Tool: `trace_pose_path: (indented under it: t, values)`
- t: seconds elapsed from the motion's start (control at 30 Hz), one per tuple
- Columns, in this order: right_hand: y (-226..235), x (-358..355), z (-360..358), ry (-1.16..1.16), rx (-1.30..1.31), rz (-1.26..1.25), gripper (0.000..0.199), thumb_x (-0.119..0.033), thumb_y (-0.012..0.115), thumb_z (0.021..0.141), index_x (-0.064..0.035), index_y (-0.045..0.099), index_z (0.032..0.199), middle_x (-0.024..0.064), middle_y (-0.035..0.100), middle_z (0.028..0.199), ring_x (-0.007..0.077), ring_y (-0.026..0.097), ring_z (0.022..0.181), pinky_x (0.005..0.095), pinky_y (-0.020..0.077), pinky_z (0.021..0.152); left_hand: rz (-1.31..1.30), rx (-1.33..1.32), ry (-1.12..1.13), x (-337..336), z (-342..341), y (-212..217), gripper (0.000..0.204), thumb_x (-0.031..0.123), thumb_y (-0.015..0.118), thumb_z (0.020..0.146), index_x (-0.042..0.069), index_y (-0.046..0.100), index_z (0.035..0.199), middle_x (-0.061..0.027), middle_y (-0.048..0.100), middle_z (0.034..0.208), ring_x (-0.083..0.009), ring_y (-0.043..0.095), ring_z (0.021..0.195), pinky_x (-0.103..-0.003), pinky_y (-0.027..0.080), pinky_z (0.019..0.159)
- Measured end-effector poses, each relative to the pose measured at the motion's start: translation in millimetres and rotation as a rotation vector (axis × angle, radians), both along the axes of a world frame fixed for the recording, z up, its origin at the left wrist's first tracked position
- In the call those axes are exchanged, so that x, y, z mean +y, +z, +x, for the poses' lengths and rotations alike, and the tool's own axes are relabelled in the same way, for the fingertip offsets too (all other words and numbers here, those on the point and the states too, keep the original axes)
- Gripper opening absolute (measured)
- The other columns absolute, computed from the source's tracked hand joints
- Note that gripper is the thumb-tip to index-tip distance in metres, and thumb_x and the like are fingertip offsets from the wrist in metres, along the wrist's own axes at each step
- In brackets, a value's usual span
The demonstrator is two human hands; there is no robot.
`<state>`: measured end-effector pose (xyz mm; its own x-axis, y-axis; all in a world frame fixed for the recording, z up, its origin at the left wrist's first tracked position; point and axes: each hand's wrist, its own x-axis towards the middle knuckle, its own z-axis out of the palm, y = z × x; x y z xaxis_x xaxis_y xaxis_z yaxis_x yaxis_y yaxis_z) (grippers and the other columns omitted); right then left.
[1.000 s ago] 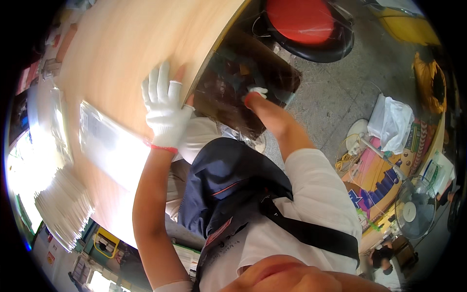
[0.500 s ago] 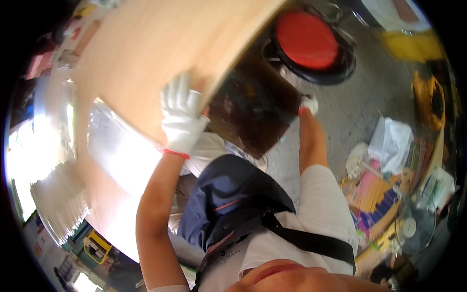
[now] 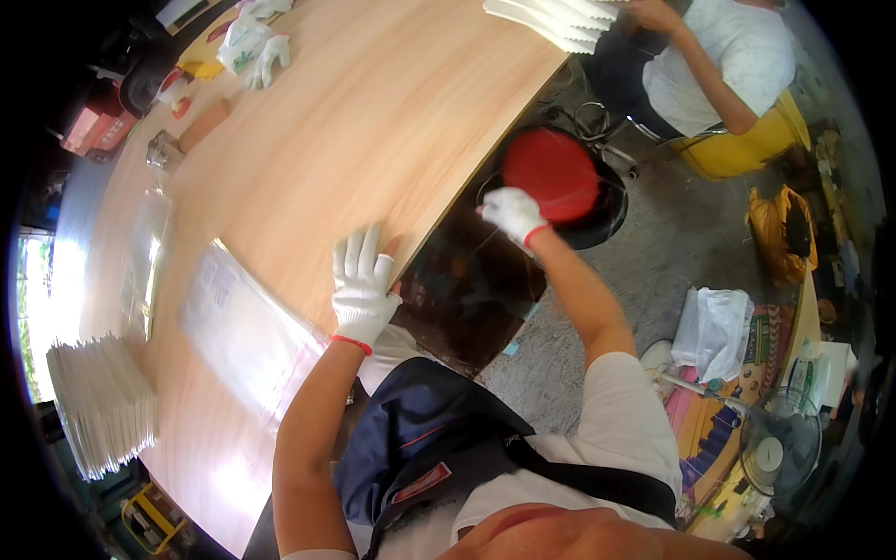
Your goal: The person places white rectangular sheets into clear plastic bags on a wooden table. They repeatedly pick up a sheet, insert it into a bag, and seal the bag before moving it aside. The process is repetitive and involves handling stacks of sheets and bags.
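Both my hands wear white knit gloves. My left hand [image 3: 362, 285] lies flat with fingers spread on the near edge of the long wooden table [image 3: 373, 121]. Just left of it, a flat clear plastic bag [image 3: 245, 338] lies on the tabletop. My right hand [image 3: 511, 213] reaches out past the table edge, in front of a red round stool [image 3: 551, 173]. Its fingers are closed on the top of a thin clear plastic film [image 3: 490, 280] that hangs over a dark brown box [image 3: 467, 294] below the table edge.
A stack of white sheets [image 3: 98, 415] sits at the table's left end, another stack [image 3: 551, 19] at the far end by a seated person in a white shirt [image 3: 709, 56]. Spare gloves [image 3: 254, 47] lie far left. A white bag [image 3: 714, 327] and a fan [image 3: 770, 453] stand on the floor at right.
My right hand has moved away from the table edge, up toward the red stool, lifting the clear film. My left hand stays flat on the table edge. The view has swung toward the far end.
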<state>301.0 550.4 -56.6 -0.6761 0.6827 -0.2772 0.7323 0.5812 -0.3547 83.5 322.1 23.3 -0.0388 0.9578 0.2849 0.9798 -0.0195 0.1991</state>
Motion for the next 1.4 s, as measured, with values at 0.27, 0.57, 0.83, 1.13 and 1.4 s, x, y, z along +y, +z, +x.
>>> trace_pose_path:
  t: [0.27, 0.57, 0.83, 1.13, 1.4]
  values:
    - [82, 163, 62, -0.764, 1.204, -0.490, 0.034, -0.023, 0.058, 0.083, -0.0092, 0.051, 0.114, 0.0030, 0.047, 0.074, 0.0163, 0.045, 0.055, 0.0309, 0.0384, 0.049, -0.011, -0.096, 0.032, 7, -1, -15, 0.062, 0.032, 0.076, 0.065, 0.011, 0.052, 0.118, -0.0119, 0.039, 0.135, -0.0329, 0.033, 0.128, -0.049, 0.023, 0.109]
    - [100, 194, 45, -1.132, 1.340, -0.343, 0.039, -0.029, 0.052, 0.086, -0.0185, 0.049, 0.124, -0.0035, 0.035, 0.067, 0.0084, 0.032, 0.047, 0.0250, 0.0250, 0.040, 0.066, -0.120, 0.030, 45, -23, -10, 0.047, 0.027, 0.067, 0.077, 0.009, 0.052, 0.117, -0.0096, 0.044, 0.133, -0.0301, 0.038, 0.125, -0.045, 0.027, 0.107]
    - [23, 259, 83, -1.201, 0.935, 0.286, 0.069, -0.058, 0.035, 0.089, 0.0040, 0.057, 0.111, 0.0255, 0.058, 0.114, 0.0393, 0.052, 0.108, 0.0406, 0.0374, 0.091, 0.151, -0.229, 0.172, 90, -47, -24, 0.042, 0.028, 0.059, 0.083, 0.012, 0.049, 0.121, -0.0087, 0.051, 0.125, -0.0302, 0.043, 0.119, -0.042, 0.030, 0.105]
    - [30, 226, 67, -1.109, 1.356, -0.030, 0.048, -0.041, 0.048, 0.087, -0.0117, 0.053, 0.124, 0.0032, 0.056, 0.106, 0.0120, 0.045, 0.082, 0.0291, 0.0339, 0.067, 0.202, -0.444, 0.285, 120, -70, -16, 0.040, 0.020, 0.057, 0.085, 0.014, 0.048, 0.124, -0.0086, 0.055, 0.118, -0.0288, 0.050, 0.109, -0.039, 0.042, 0.091]
    - [-18, 232, 66, -0.524, 1.690, -0.280, 0.049, -0.039, 0.031, 0.094, -0.0047, 0.045, 0.126, 0.0139, 0.052, 0.123, 0.0258, 0.054, 0.105, 0.0353, 0.0436, 0.089, 0.309, -0.978, 0.324, 140, -82, -15, 0.046, 0.033, 0.044, 0.094, 0.015, 0.039, 0.136, -0.0100, 0.048, 0.132, -0.0263, 0.048, 0.118, -0.036, 0.039, 0.096]
